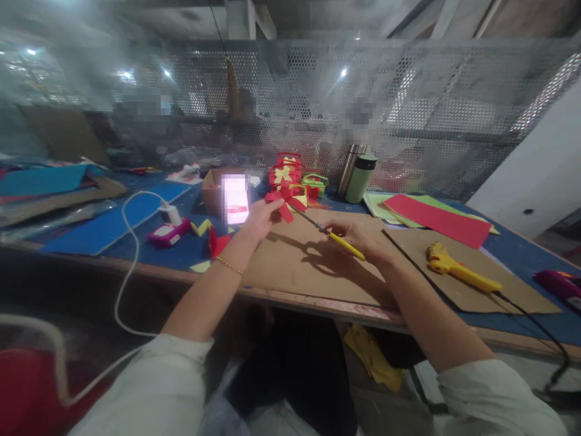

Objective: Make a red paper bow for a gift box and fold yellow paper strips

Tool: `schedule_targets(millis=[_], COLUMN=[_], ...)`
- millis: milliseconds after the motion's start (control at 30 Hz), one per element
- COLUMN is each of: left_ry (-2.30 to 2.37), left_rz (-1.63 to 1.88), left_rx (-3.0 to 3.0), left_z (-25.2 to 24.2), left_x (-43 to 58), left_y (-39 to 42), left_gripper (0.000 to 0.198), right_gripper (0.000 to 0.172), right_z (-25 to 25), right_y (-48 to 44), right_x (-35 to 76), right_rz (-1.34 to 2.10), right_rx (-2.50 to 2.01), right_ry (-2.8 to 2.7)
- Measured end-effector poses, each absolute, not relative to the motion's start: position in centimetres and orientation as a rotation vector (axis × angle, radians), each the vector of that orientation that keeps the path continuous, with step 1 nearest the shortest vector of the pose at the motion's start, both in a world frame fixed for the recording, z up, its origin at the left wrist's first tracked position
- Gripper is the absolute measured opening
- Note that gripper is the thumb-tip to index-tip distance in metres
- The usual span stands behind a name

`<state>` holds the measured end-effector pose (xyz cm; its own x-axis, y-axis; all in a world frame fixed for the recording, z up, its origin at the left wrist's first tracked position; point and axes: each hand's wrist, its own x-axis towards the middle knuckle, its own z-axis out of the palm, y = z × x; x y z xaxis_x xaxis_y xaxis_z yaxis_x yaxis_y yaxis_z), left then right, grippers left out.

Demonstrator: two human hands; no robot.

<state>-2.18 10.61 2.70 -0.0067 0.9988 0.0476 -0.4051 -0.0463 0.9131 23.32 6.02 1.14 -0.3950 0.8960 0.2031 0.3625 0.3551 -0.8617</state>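
My left hand [264, 217] pinches a red paper bow [287, 209] above the far part of a brown cardboard sheet [295, 260]. Scissors [342, 242] with yellow handles are gripped in my right hand [356, 239], their blades reaching left to the bow's edge. Whether the blades are parted is too small to tell. Just behind the bow stands a red paper basket [285, 169] with yellow bows on it, beside a small green basket [315, 183].
A lit phone [236, 200] leans against a cardboard box [212, 191]. A yellow glue gun [458, 269] lies at right on cardboard, its cord trailing off the edge. Red paper [438, 219] and a green flask [361, 180] are behind. A purple power socket [169, 232] sits left.
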Motion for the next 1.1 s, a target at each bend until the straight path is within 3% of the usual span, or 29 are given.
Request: schedule_targets(millis=[400, 700, 1100], left_ry=[1.001, 0.769, 0.643], left_rz=[1.487, 1.711, 1.749], left_rx=[1.013, 0.754, 0.618], left_z=[3.3, 3.0, 2.5], left_x=[-3.3, -2.6, -1.2], left_y=[10.9, 11.5, 11.3], left_gripper=[0.018, 0.018, 0.015], right_gripper=[0.05, 0.055, 0.058], right_z=[1.8, 2.8, 2.7], right_y=[5.4, 4.0, 3.9], right_x=[23.3, 22.4, 20.9], right_rz=[1.045, 1.109, 1.035], right_rx=[-1.123, -1.221, -1.272], right_ry=[-1.974, -1.981, -1.939])
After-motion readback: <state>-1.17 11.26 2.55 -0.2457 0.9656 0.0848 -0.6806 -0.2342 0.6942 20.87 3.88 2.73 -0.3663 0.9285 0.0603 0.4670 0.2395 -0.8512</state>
